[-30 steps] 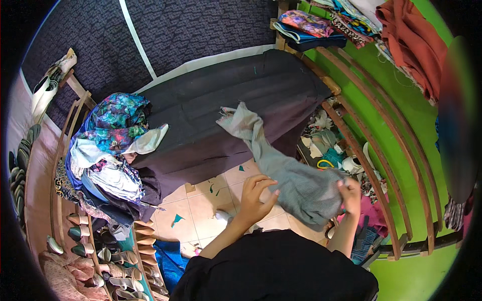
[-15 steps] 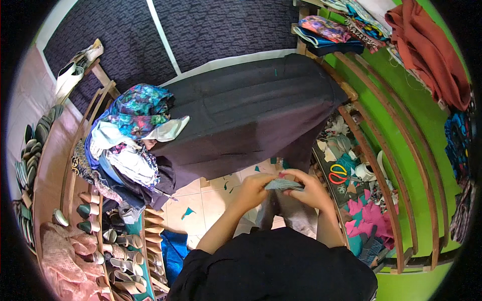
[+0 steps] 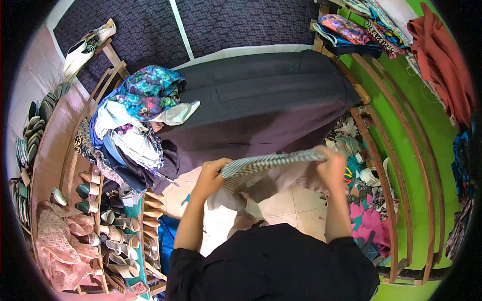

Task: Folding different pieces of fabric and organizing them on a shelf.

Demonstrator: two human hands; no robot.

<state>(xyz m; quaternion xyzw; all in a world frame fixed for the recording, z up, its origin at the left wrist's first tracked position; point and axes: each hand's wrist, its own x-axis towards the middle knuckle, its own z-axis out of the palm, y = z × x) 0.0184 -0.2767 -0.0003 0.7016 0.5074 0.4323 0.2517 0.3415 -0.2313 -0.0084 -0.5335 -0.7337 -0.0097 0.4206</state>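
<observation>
A grey, finely checked cloth (image 3: 273, 164) is stretched between my two hands in front of the covered table. My left hand (image 3: 210, 178) grips its left end, with the fingers closed round the fabric. At the other end, my right hand (image 3: 331, 169) is smeared by motion but closed on the cloth's right end. The upper edge looks like a narrow folded band, and the rest hangs loosely below it. Part of the lower cloth blurs into the tiled floor behind.
A table under dark cloth (image 3: 261, 95) lies ahead, with patterned fabrics (image 3: 148, 95) heaped at its left end. Shoes on a rack (image 3: 120, 223) stand at left. At right are curved wooden rails (image 3: 381, 180) and fabric scraps (image 3: 369, 220).
My hands were close together on the bunched cloth. They have moved apart, left and right, and forward, and the cloth is now spread wide. The view has shifted slightly.
</observation>
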